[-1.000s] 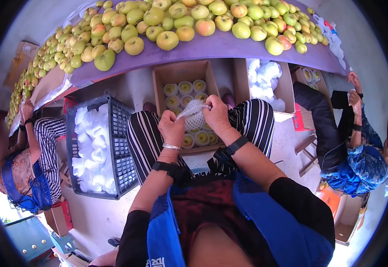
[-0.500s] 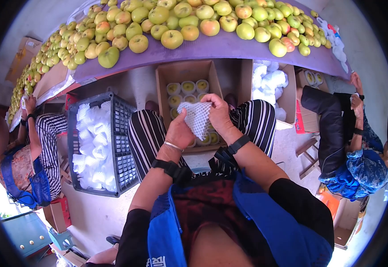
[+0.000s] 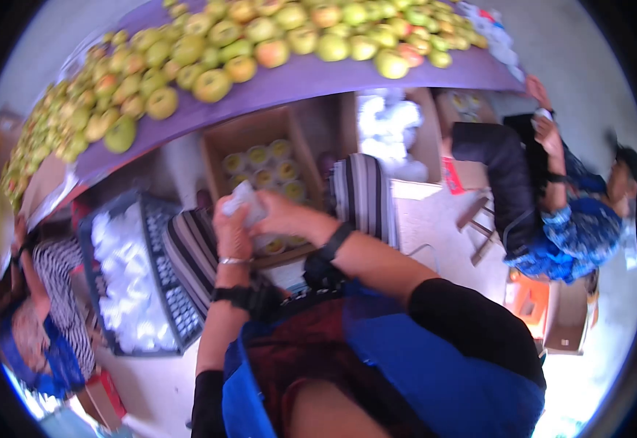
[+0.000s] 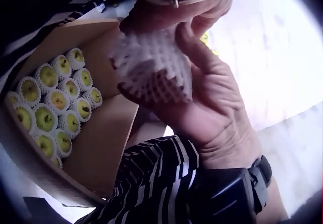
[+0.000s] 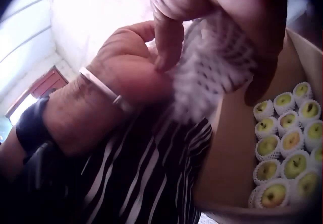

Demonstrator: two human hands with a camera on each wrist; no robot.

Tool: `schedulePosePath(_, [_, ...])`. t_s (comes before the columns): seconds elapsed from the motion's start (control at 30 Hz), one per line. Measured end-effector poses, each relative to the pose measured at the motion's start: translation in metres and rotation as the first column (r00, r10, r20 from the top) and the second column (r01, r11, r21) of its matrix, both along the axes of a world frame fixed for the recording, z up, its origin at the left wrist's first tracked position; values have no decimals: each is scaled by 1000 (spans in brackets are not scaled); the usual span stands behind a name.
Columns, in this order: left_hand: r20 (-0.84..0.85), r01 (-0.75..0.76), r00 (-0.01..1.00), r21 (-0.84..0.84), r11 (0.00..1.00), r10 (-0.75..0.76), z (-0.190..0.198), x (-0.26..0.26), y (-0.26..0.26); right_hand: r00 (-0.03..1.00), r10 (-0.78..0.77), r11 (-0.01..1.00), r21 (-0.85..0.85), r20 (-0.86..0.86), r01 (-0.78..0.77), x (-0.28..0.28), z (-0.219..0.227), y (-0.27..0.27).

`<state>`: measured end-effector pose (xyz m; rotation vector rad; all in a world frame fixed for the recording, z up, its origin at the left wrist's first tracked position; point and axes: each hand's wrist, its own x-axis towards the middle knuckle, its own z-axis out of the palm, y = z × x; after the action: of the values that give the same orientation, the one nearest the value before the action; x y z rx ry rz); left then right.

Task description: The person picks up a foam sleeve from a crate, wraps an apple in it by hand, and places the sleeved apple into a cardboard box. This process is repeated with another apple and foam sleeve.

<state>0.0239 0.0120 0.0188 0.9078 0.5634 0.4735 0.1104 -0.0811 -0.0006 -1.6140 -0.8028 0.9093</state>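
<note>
A white foam net (image 3: 247, 204) is between both hands over the lap, slightly blurred. My left hand (image 3: 232, 232), with a thin bracelet at the wrist, grips it from the left. From the other side, my right hand (image 3: 288, 213) holds it. The left wrist view shows the bunched net (image 4: 156, 70) against the right palm (image 4: 214, 98), the left fingers above. In the right wrist view the right fingers bend over the net (image 5: 209, 68), and the left hand (image 5: 133, 70) touches its other side. Whether anything is inside the net cannot be told.
Ahead, a cardboard box (image 3: 305, 157) holds apples in foam nets. Loose apples cover a purple table (image 3: 260, 84). A black crate (image 3: 163, 226) of foam nets stands left, a carton of nets (image 3: 426, 139) right. People sit at both sides.
The view has swung, shifting the box and table leftward in it. The net, stretched between both hands a second ago, is now bunched, with the hands closer together.
</note>
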Motion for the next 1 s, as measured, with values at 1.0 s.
schedulePosePath(1.0, [49, 53, 997, 127, 991, -60, 11, -8, -22, 936, -35, 988, -131, 349, 85, -41, -137, 36])
